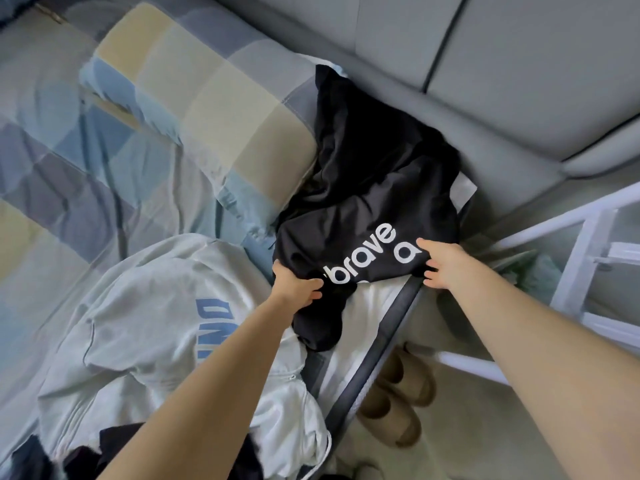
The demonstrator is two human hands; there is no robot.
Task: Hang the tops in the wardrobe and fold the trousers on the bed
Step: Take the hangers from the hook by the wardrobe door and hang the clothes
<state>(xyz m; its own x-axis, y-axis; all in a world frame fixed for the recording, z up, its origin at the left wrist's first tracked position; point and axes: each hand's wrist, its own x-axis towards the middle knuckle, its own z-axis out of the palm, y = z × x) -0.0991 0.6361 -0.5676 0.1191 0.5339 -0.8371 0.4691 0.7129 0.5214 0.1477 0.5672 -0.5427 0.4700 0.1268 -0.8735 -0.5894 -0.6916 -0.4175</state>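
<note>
On the bed (104, 188) a pale hoodie (145, 327) with partly hidden blue letters lies at left, untouched. Our left hand (298, 284) bunches the black top (374, 188) at the mattress edge, and our right hand (441, 263) pinches its other side. White print reads "brave" and "a". We judge this the pick-up step; next, lift it clear for hanging.

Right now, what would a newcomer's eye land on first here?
The black top with white lettering, crumpled at the bed's corner by the checked pillow, gripped by the left hand and the right hand. Next, the pale grey hoodie heaped lower left.
</note>
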